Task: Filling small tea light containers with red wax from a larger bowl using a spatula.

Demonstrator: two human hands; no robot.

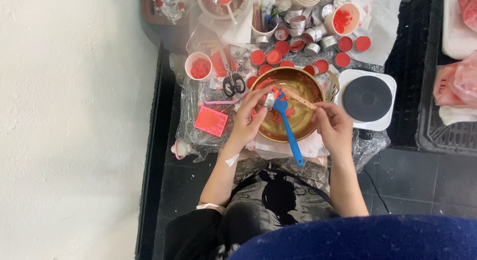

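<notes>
Gripping a small round metal tin (269,100), the left hand (247,122) holds it over the red-smeared brass bowl (307,81); the right hand (334,126) pinches a flat wooden stick (298,97) beside a blue silicone spatula (288,128).

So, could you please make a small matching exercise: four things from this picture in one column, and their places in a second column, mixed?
Things:
1. scissors
2. blue spatula
3. hot plate
4. small metal cup

Places:
A. right of the bowl
B. held in the left hand
C. left of the bowl
D. leaning in the bowl

Pairs: 1-C, 2-D, 3-A, 4-B
</notes>
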